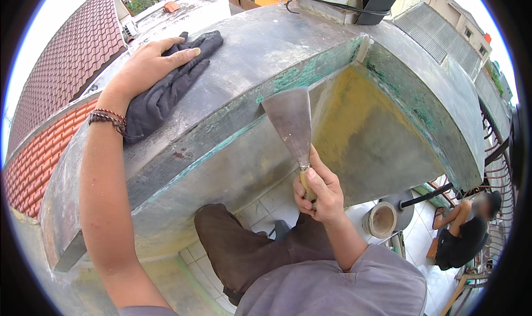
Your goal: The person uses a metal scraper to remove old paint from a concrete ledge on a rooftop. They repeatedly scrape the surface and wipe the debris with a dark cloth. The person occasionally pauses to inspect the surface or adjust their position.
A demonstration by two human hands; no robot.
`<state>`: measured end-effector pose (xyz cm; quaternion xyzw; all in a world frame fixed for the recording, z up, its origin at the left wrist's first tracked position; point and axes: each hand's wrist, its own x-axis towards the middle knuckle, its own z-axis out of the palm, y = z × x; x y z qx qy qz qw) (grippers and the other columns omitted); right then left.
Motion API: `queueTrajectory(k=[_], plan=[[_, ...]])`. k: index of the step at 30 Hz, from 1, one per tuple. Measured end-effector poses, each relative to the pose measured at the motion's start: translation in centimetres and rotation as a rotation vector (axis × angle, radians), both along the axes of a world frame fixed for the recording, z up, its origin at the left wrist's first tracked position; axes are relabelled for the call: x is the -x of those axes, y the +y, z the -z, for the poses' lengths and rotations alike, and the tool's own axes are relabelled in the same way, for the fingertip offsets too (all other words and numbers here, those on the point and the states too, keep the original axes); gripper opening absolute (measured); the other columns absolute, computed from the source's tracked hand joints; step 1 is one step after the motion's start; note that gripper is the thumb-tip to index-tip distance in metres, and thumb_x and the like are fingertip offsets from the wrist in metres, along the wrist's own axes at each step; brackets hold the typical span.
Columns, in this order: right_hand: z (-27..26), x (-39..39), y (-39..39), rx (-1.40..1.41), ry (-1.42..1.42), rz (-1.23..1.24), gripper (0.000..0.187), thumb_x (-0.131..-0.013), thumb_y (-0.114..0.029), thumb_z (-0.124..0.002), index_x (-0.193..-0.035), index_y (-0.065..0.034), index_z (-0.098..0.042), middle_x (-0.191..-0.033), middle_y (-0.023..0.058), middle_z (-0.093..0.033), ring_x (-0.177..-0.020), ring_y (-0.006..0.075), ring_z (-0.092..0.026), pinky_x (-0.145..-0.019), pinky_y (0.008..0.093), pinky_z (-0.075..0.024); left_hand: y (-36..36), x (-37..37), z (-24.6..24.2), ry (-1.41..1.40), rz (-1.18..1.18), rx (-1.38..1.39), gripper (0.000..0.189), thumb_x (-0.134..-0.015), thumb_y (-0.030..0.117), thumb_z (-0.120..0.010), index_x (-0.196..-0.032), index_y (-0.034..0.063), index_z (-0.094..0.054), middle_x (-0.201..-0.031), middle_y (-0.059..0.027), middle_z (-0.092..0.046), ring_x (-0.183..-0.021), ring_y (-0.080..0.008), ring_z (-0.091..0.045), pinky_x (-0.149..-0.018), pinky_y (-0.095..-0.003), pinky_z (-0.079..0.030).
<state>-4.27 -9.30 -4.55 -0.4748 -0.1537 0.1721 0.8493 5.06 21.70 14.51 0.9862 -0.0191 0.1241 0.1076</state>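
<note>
My right hand (320, 187) grips the yellowish handle (306, 183) of a wide putty knife. Its flared metal blade (291, 116) points up and away, in front of the wall's inner face. A crumpled dark cloth (166, 87) lies on the top of a grey concrete parapet (253, 50). Spread over the cloth is my left hand (145, 62), thumb across the folds; some fingertips are hidden. Flaking green paint (297, 73) marks the ledge's vertical edge, and a yellow-stained panel (345, 104) sits below it at the corner.
A concrete post base (328, 10) wrapped in black cable stands on the parapet. A round pot (379, 219) sits on the white tiles at the right. Farther right, a person (463, 237) sits low beside a metal railing (498, 174). Tiled roofs (70, 50) lie beyond the wall.
</note>
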Motion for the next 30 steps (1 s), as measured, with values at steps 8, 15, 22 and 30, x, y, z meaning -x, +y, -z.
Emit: queueTrajectory(k=[8,15,22,30], plan=[[0.2,0.0,0.3,-0.012,0.053,0.005,0.054,-0.103,-0.022,-0.041,-0.153,-0.0121,-0.021,-0.064,0.0023,-0.043,-0.045,0.0078,-0.038,-0.039,0.0224,-0.0307,0.3,-0.3,0.3,0.032,-0.02,0.016,0.069,-0.087,0.055,-0.059,-0.131,0.0018,-0.056,-0.132,-0.0225,-0.055,-0.127,-0.0327,-0.05,-0.107,-0.0391,-0.037],[-0.1,-0.1,0.3,-0.01,0.021,-0.007,0.056,-0.103,-0.022,-0.041,-0.153,-0.01,-0.02,-0.064,0.0026,-0.043,-0.044,0.0077,-0.038,-0.04,0.0221,-0.0316,0.3,-0.3,0.3,-0.012,-0.012,-0.033,0.072,-0.087,0.058,-0.059,-0.131,0.001,-0.055,-0.133,-0.0237,-0.054,-0.128,-0.0331,-0.048,-0.108,-0.0396,-0.037],[-0.3,0.2,0.5,0.004,0.066,-0.001,0.056,-0.103,-0.024,-0.041,-0.152,-0.0078,-0.02,-0.063,0.0024,-0.043,-0.044,0.0078,-0.038,-0.039,0.0217,-0.0308,0.1,-0.2,0.8,-0.038,-0.032,-0.06,0.072,-0.087,0.058,-0.059,-0.131,0.0008,-0.056,-0.131,-0.0221,-0.056,-0.126,-0.033,-0.051,-0.107,-0.0391,-0.037],[0.6,0.2,0.6,0.022,0.031,0.029,0.055,-0.103,-0.023,-0.041,-0.153,-0.0094,-0.02,-0.066,0.0035,-0.045,-0.044,0.0079,-0.038,-0.038,0.0216,-0.0308,0.1,-0.3,1.0,-0.039,-0.032,-0.065,0.072,-0.087,0.057,-0.059,-0.131,-0.0008,-0.055,-0.132,-0.0235,-0.055,-0.127,-0.0336,-0.049,-0.108,-0.0385,-0.036]])
